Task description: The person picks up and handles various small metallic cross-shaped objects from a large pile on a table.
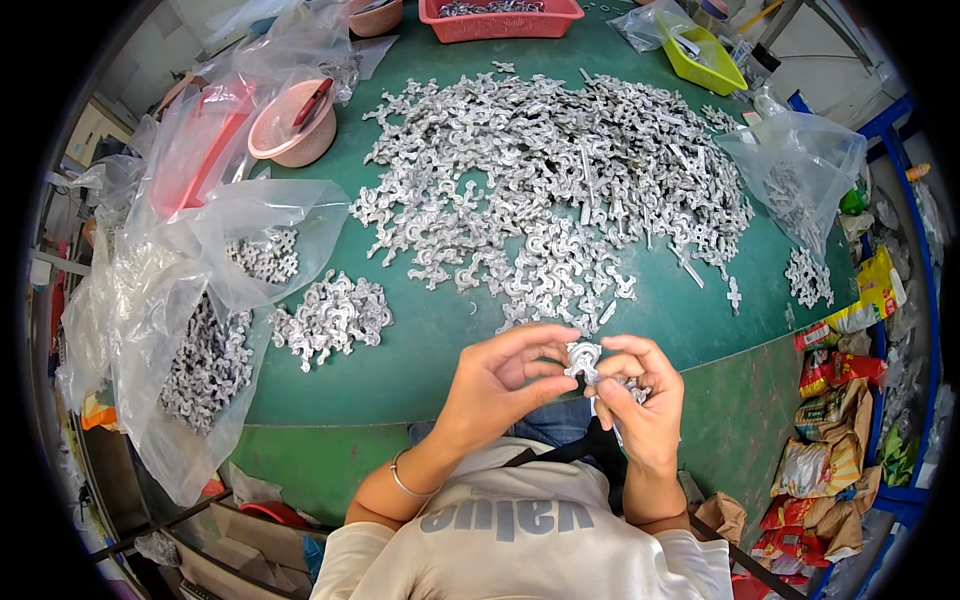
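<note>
Both hands, left [492,385] and right [640,395], pinching one small metal part [582,358], its shape partly hidden by fingers

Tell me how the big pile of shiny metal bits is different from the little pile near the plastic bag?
The big pile spreads wide across the middle of the green table; the little pile is a small clump at the left. The big pile has long straight pieces mixed in; the little pile shows only curly ones. Both are silvery metal parts lying loose on the table.

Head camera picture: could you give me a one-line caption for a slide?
Both hands, left hand and right hand, pinch a small silvery metal part above a green table heaped with similar cast parts.
</note>
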The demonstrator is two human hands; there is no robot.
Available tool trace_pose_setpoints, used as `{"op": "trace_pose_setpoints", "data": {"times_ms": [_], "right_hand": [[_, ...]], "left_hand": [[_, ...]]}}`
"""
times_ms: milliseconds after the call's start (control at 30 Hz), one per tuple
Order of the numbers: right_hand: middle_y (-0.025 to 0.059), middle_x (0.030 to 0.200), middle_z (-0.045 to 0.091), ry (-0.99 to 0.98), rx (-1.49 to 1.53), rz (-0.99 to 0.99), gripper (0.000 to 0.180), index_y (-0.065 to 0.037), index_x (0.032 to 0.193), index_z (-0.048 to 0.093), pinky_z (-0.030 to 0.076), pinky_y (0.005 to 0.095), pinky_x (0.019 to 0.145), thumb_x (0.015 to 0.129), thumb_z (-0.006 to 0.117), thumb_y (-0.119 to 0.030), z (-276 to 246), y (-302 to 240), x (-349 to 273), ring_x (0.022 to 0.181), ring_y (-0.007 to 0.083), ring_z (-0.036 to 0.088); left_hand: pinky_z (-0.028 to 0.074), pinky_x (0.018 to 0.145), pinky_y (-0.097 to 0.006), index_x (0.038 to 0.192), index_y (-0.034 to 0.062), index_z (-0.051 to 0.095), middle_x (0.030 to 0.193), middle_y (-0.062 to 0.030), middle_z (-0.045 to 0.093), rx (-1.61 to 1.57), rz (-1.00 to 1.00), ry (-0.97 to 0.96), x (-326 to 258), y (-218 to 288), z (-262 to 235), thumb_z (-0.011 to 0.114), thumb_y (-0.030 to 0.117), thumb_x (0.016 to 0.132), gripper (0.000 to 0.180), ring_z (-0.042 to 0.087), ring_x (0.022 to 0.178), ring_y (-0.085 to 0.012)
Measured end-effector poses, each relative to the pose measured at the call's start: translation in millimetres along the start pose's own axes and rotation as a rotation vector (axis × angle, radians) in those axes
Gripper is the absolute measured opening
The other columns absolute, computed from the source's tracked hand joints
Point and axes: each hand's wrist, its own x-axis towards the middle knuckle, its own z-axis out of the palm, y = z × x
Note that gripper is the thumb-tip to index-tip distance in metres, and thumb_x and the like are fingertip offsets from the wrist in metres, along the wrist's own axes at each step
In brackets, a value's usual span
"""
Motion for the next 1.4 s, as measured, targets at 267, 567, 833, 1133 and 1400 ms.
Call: {"op": "trace_pose_setpoints", "data": {"times_ms": [267,567,833,1133,1400], "right_hand": [[0.0133,0.074,0.060,-0.015,0.066,-0.020,0.028,0.004,0.105,0.049,0.037,0.0184,0.044,0.077,0.055,0.005,3.5,-0.8,-6.0,0.049,0.0074,0.048],[0.0112,0.070,0.061,0.095,0.031,0.048,0.008,0.004,0.088,0.057,0.035,0.0181,0.041,0.081,0.055,0.000,-13.1,9.2,-3.9,0.046,0.0069,0.047],[0.0092,0.074,0.061,0.810,-0.086,-0.335,0.015,0.001,0.091,0.056,0.029,0.0172,0.036,0.082,0.056,-0.012,-172.8,1.0,40.4,0.042,0.0064,0.043],[0.0062,0.063,0.059,0.819,-0.645,-0.258,0.025,0.005,0.093,0.060,0.034,0.0193,0.037,0.080,0.061,-0.016,-242.6,-8.8,54.5,0.042,0.0070,0.045],[0.0097,0.068,0.053,0.203,-1.153,-0.245,0.027,0.000,0.095,0.061,0.041,0.0288,0.061,0.070,0.066,-0.008,-79.4,15.7,68.5,0.064,0.0203,0.053]], "left_hand": [[0.048,0.078,-0.028,0.110,-0.0075,0.049,0.104,-0.0122,0.053,-0.048,0.038,0.031,-8.1,4.1,3.6,0.060,-0.012,0.071,0.041,0.053,0.091,-0.0157],[0.047,0.080,-0.027,0.112,-0.0055,0.048,0.105,-0.0114,0.053,0.236,0.025,0.133,-3.2,2.4,16.4,0.062,-0.011,0.070,0.045,0.053,0.093,-0.0153],[0.045,0.079,-0.027,0.107,0.0001,0.054,0.106,-0.0103,0.052,0.543,0.092,0.150,-0.2,-12.2,5.4,0.061,-0.008,0.070,0.038,0.053,0.095,-0.0169],[0.046,0.076,-0.027,0.103,0.0011,0.056,0.098,-0.0107,0.057,0.692,0.139,0.168,-1.2,-16.3,5.0,0.061,-0.004,0.072,0.032,0.055,0.090,-0.0191],[0.046,0.076,-0.027,0.101,-0.0002,0.056,0.100,-0.0111,0.057,0.791,0.093,0.129,-7.2,-15.9,-0.9,0.059,-0.004,0.073,0.029,0.056,0.092,-0.0189]]}}
